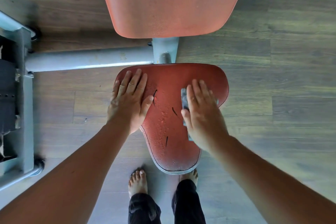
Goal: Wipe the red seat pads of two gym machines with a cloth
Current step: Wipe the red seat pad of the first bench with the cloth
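A red seat pad (169,127) lies below me, beaded with water drops and marked by a few dark slits. My left hand (130,100) rests flat on its left edge, fingers spread, holding nothing. My right hand (201,114) presses flat on a grey cloth (184,99) on the pad's right side; only the cloth's left edge shows from under the palm. A larger red back pad (169,2) fills the top of the view.
A grey metal tube (91,60) runs left from the seat post to the machine's frame (25,96) and a dark weight stack at the far left. Wooden floor surrounds the seat. My bare feet (138,182) stand just in front of the pad.
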A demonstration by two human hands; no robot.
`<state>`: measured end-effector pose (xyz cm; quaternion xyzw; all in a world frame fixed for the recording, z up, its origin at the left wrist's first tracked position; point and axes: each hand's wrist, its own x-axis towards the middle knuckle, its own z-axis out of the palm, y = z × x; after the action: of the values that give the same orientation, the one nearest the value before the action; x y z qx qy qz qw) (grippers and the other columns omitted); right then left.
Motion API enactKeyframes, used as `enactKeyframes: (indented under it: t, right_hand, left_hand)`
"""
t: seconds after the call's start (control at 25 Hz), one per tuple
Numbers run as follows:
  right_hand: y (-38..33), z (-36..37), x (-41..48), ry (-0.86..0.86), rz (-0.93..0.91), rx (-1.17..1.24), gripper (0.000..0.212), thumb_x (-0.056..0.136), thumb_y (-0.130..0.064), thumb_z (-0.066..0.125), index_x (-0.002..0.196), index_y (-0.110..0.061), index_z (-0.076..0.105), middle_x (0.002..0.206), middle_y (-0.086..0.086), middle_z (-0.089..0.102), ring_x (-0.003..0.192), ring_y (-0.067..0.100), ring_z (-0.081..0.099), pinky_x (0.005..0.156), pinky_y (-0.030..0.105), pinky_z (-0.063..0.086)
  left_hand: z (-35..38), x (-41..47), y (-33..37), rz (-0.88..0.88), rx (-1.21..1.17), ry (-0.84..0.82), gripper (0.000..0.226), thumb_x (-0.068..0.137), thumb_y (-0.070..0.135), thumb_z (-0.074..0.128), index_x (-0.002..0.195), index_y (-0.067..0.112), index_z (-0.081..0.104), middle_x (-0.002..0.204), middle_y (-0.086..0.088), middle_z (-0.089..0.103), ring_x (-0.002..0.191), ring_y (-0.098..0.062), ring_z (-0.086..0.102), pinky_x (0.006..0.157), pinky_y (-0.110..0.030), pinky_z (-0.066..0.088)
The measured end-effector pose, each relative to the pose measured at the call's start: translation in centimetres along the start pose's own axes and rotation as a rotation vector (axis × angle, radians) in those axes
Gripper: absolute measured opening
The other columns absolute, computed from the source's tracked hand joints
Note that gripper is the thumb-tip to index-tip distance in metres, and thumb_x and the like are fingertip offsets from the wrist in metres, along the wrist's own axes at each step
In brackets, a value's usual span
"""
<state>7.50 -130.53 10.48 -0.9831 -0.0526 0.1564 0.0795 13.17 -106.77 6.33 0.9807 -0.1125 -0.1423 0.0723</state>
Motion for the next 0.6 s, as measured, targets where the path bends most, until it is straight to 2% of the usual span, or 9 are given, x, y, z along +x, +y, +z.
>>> enactKeyframes:
  t: [0.04, 0.12, 0.24, 0.32, 0.4, 0.52, 0.6]
  right_hand:
    - [-0.6, 0.1, -1.8, -0.026, -0.080, 0.011, 0.067, 0.103, -0.037, 0.031, 0.159, -0.002, 0.021, 0.169, 0.017, 0.015, 0.158, 0.033, 0.009, 0.128, 0.049, 0.013]
    - [0.7, -0.1, 0.1, -0.039, -0.156, -0.003, 0.067, 0.104, -0.040, 0.028, 0.160, -0.004, 0.021, 0.170, 0.015, 0.014, 0.158, 0.030, 0.010, 0.127, 0.049, 0.016]
    - [2.1, -1.5, 8.8, -0.058, 0.000, -0.087, 0.065, 0.106, -0.039, 0.029, 0.161, -0.008, 0.015, 0.171, 0.013, 0.008, 0.158, 0.030, 0.005, 0.128, 0.048, 0.011]
    - [0.8, -1.9, 11.8, -0.050, 0.112, -0.059, 0.064, 0.106, -0.040, 0.029, 0.161, -0.009, 0.017, 0.171, 0.012, 0.007, 0.158, 0.029, 0.003, 0.128, 0.047, 0.009]
    - [-2.6, -0.9, 9.1, 0.010, 0.120, 0.010, 0.064, 0.105, -0.041, 0.031, 0.160, -0.009, 0.023, 0.170, 0.012, 0.013, 0.158, 0.030, 0.007, 0.127, 0.048, 0.012]
    - [-5.9, 0.2, -1.1, 0.018, -0.083, 0.040, 0.063, 0.104, -0.039, 0.033, 0.158, -0.008, 0.029, 0.168, 0.011, 0.022, 0.157, 0.030, 0.015, 0.126, 0.049, 0.019]
    - [-4.8, 0.4, -2.6, -0.015, -0.176, 0.056, 0.062, 0.104, -0.038, 0.031, 0.159, -0.009, 0.028, 0.169, 0.009, 0.023, 0.157, 0.028, 0.016, 0.125, 0.049, 0.021]
  left_hand:
    - [-0.1, 0.0, 0.1, 0.004, -0.004, 0.002, 0.071, 0.102, 0.059, 0.011, 0.165, 0.026, 0.010, 0.173, 0.005, 0.003, 0.160, -0.021, 0.000, 0.129, -0.046, 0.006]
    - [-0.2, 0.0, 0.1, 0.005, -0.008, 0.006, 0.070, 0.103, 0.058, 0.011, 0.165, 0.025, 0.011, 0.173, 0.005, 0.004, 0.160, -0.021, 0.001, 0.129, -0.047, 0.007]
    - [-0.2, 0.0, 0.0, -0.001, 0.008, 0.000, 0.070, 0.103, 0.058, 0.009, 0.165, 0.025, 0.009, 0.173, 0.005, 0.003, 0.160, -0.021, 0.000, 0.129, -0.047, 0.006]
    - [-0.3, 0.0, 0.2, -0.003, 0.013, -0.012, 0.071, 0.102, 0.059, 0.007, 0.165, 0.025, 0.006, 0.173, 0.006, 0.000, 0.160, -0.020, -0.003, 0.129, -0.046, 0.005]
    - [-0.4, 0.0, 0.1, 0.007, 0.003, -0.041, 0.071, 0.102, 0.059, 0.006, 0.164, 0.025, 0.003, 0.173, 0.006, -0.004, 0.159, -0.019, -0.006, 0.129, -0.046, 0.004]
    - [-1.1, 0.0, -0.3, 0.036, -0.037, -0.059, 0.071, 0.102, 0.059, 0.008, 0.164, 0.024, 0.007, 0.173, 0.006, -0.001, 0.160, -0.019, -0.004, 0.129, -0.046, 0.006]
    - [-1.6, -0.1, -0.8, 0.049, -0.049, -0.064, 0.071, 0.103, 0.058, 0.008, 0.164, 0.023, 0.008, 0.173, 0.005, 0.000, 0.159, -0.018, -0.006, 0.129, -0.044, 0.005]
